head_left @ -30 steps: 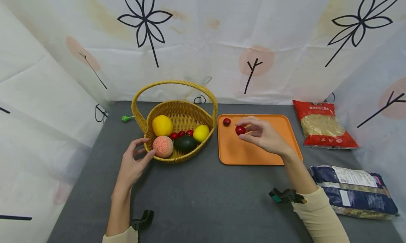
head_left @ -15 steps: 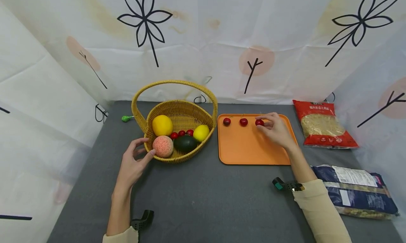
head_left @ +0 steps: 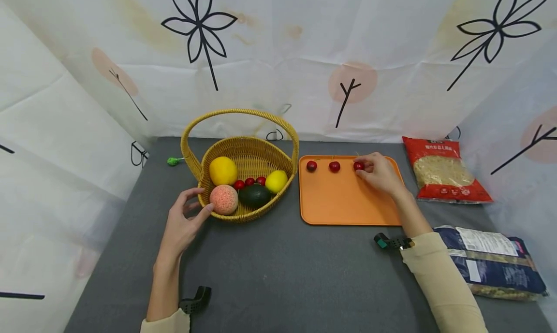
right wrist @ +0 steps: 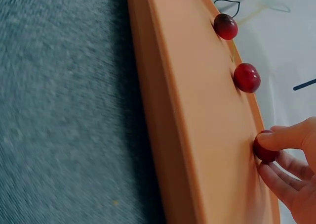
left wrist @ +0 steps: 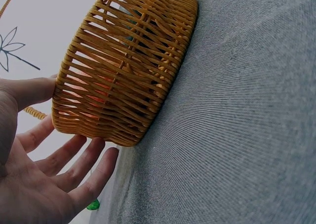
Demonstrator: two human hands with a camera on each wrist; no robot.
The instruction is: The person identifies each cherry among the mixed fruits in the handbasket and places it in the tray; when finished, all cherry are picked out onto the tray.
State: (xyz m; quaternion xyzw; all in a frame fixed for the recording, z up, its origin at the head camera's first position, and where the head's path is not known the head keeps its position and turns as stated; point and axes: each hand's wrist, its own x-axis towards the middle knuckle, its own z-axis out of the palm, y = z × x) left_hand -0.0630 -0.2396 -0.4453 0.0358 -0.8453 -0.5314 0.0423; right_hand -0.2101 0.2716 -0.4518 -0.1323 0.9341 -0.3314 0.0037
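Head view: the right hand [head_left: 377,172] pinches a cherry [head_left: 359,166] near the far edge of the tray [head_left: 335,202], level with the middle cherry [head_left: 334,166] and the left cherry [head_left: 311,166], so the three form a spaced row; the basket [head_left: 245,149], just beside, holds other fruit [head_left: 254,196]. Left wrist view: the left hand [left wrist: 44,174] is loosely spread, thumb at the basket's rim and fingers against its outside, probably to steady it. Right wrist view: thumb and fingertips hold the cherry lightly, which suits something small, round and likely to roll.
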